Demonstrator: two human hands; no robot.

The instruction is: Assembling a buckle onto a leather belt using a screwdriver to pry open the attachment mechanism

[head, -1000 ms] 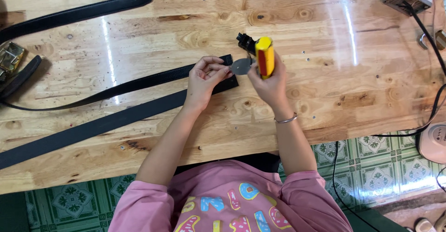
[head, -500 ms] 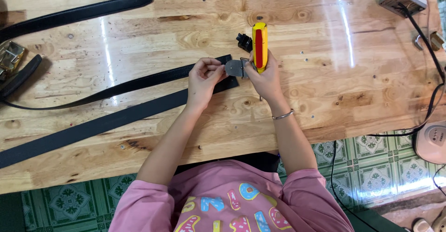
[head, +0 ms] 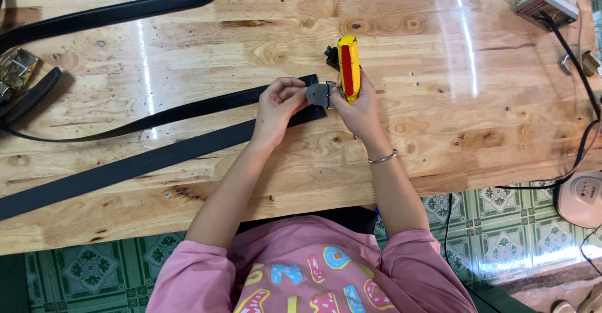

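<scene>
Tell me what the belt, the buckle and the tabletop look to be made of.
Belt: black leather or a leather-like synthetic, matte with a faint grain; which one is unclear.
Buckle, held between left hand and right hand: metal, judging by its dull grey sheen and hard edges.
Tabletop: jointed wood, knots and grain visible, glossy varnish reflecting light.
</scene>
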